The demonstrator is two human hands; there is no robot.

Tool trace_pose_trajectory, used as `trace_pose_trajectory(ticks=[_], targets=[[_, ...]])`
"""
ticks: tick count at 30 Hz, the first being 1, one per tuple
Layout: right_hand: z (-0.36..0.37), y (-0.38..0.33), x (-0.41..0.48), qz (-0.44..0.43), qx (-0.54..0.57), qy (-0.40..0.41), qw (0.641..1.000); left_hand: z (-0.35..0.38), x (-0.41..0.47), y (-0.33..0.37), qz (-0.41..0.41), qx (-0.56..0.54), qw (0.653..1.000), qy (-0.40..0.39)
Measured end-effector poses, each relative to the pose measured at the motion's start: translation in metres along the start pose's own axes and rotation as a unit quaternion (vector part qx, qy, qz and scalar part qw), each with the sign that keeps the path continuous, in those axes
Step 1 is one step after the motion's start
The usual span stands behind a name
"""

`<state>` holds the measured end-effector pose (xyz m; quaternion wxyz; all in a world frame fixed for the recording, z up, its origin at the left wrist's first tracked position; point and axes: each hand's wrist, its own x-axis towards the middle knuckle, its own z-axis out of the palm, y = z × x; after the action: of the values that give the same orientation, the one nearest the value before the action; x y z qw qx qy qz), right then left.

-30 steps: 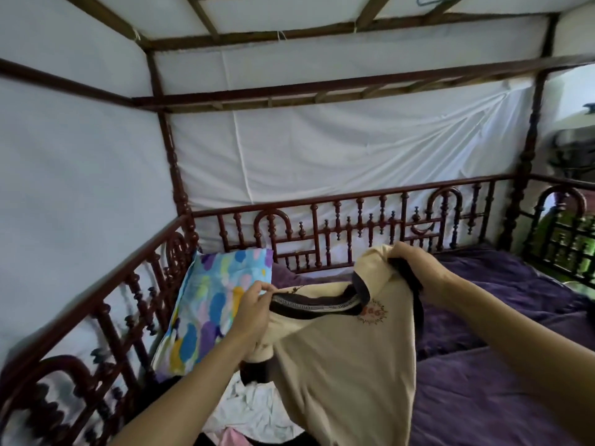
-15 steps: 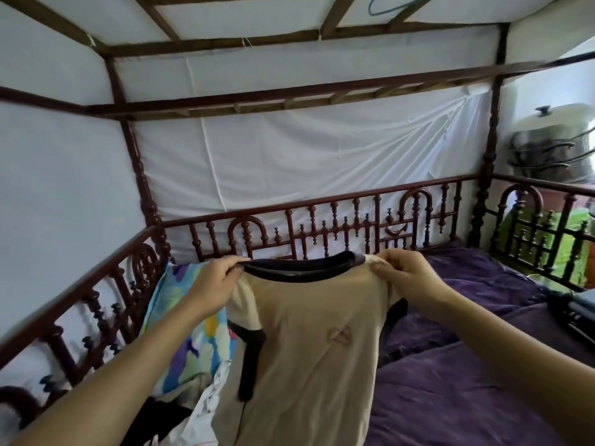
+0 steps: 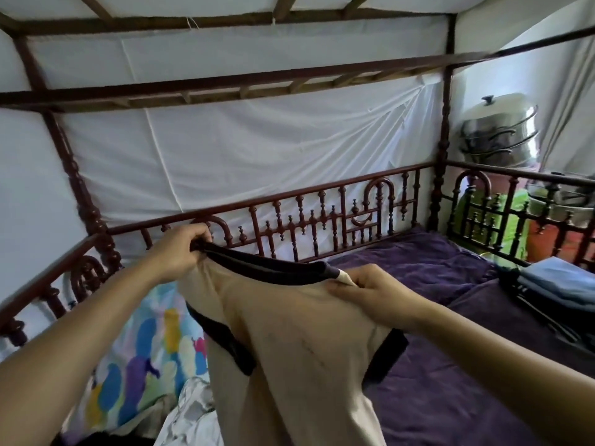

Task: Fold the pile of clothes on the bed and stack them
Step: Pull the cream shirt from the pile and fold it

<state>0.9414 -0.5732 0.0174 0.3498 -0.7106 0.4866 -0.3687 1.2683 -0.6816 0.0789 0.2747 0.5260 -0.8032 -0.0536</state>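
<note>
A beige T-shirt (image 3: 299, 352) with a dark collar and dark sleeve cuffs hangs in the air above the bed. My left hand (image 3: 175, 252) grips the shirt at its left shoulder, by the collar. My right hand (image 3: 375, 292) pinches the right shoulder, slightly lower. The shirt's body drops out of the frame's bottom edge. A white patterned garment (image 3: 190, 416) from the pile lies under it at the lower left. Folded blue clothes (image 3: 560, 284) lie stacked at the bed's right edge.
The bed has a purple blanket (image 3: 444, 397) and carved dark red wooden rails (image 3: 322, 217) on three sides, with white netting behind. A colourful pillow (image 3: 145, 355) leans at the left rail. Large steel pots (image 3: 505, 133) stand beyond the right rail.
Both hands have shifted their hold to the shirt's shoulders and spread it open. The left hand has risen and the shirt now hangs full length. The view has swung right.
</note>
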Motion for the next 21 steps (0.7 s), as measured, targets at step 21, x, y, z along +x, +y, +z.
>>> trace_pose_trajectory(ticks=[21], targets=[[-0.186, 0.377, -0.150, 0.390, -0.264, 0.232, 0.851, 0.480, 0.180, 0.248, 0.078, -0.077, 0.980, -0.167]])
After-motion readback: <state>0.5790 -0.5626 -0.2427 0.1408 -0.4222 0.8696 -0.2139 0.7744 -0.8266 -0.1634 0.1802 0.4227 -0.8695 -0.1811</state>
